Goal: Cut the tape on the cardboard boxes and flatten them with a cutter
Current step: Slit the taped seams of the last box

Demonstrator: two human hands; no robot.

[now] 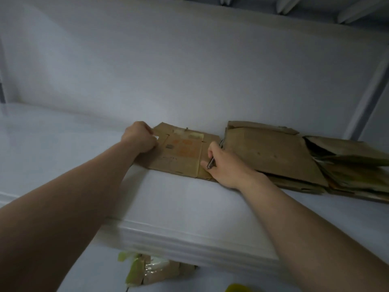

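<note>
At the back of the bench (pixel 189 199), against the wall (pixel 189 70), the box (pixel 181 152) is lying nearly flat. The left hand (pixel 140 137) is sitting at its 9 o'clock edge with the fingers curled tight, apparently gripping that edge. The right hand (pixel 223 165) is resting on the box's 4 o'clock corner and clenching the cutter (pixel 211 162); whether the blade is out is too small to tell.

The step looks like pressing the last flaps down. To do it well, the person should be keeping the left hand anchoring the edge, pushing along the creases rather than across them, and keeping the cutter's tip pointing away from the other hand. Any tape (pixel 194 135) still bridging a seam near 12 o'clock wants slicing first.

The box is looking worn: brown, scuffed, with faded orange print in the middle panel, pale tape patches near the far edge and fold lines dividing it into panels. At its 3 o'clock, touching or just beside it, a stack (pixel 271 152) of other flattened boxes is piling up.
</note>
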